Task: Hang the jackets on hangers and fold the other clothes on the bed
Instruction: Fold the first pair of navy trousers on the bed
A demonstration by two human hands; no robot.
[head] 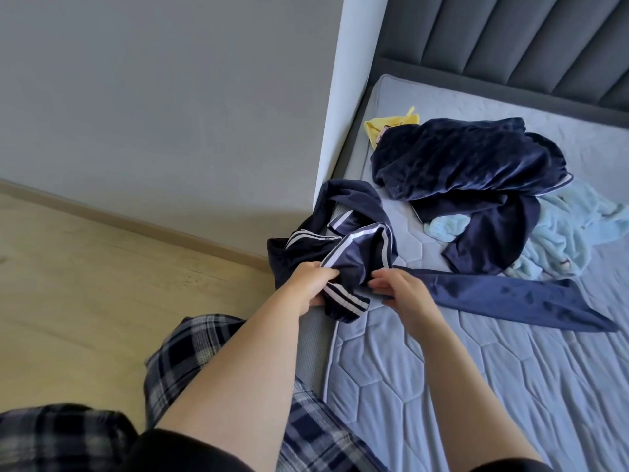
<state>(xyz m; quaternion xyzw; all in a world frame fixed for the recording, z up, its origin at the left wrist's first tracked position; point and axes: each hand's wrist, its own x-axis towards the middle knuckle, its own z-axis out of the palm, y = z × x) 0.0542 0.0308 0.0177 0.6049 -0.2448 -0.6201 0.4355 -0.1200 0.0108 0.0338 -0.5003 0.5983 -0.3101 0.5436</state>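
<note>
The striped navy garment [354, 247] lies bunched on the left edge of the bed [476, 386], right where the mattress meets the white wall corner [350, 97]. Part of it spills over the edge toward the wooden floor [85, 284]. One long navy limb of it [510, 294], a sleeve or a leg, runs flat across the mattress to the right. The fabric is dark and slightly shiny, with paired white stripes twisted through the folds and a ribbed striped cuff hanging below the hands.

The left hand [313, 284] has its grip closed on a fold of this garment, with the fingers curled into the cloth just above the cuff. The right hand [398, 287] sits just beside it at the fabric's edge with its fingers bent. The hand is blurred, so I cannot tell whether it pinches the cloth or only touches it.

Farther up the bed, well apart from the hands, a dark velvety navy piece [459, 158] is heaped over a pale blue fleece [561, 240]. A yellow item [384, 126] peeks out behind it near the wall. The padded grey headboard [510, 39] closes off the far side. Quilted mattress lies open from the pile down to the near edge, under the right forearm. The person's plaid trousers [190, 352] stand against the bed's side.
</note>
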